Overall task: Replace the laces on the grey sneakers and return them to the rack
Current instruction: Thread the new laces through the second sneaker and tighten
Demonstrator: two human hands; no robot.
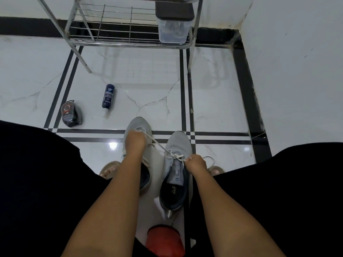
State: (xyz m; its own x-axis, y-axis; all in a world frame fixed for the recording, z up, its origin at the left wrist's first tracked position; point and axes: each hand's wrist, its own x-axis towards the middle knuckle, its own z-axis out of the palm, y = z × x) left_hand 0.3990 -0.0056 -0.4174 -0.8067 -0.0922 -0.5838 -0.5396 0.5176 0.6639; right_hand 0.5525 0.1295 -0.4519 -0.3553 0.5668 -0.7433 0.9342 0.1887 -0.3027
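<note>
Two grey sneakers stand side by side on the floor between my knees. The left sneaker (138, 127) is partly hidden under my left hand (134, 140), which grips one end of a white lace (157, 144) above it. The lace runs taut across to the eyelets of the right sneaker (178, 143). My right hand (195, 163) pinches the other lace end at that shoe's right side. A loop of lace (209, 159) trails past my right hand. The metal shoe rack (130, 41) stands ahead.
A clear plastic box with a dark lid (173, 25) sits on the rack's lower shelf. A blue spray bottle (108, 96) lies on the tiles and a dark polish container (71, 115) lies to its left. A red object (164, 240) is near my lap. A wall closes the right side.
</note>
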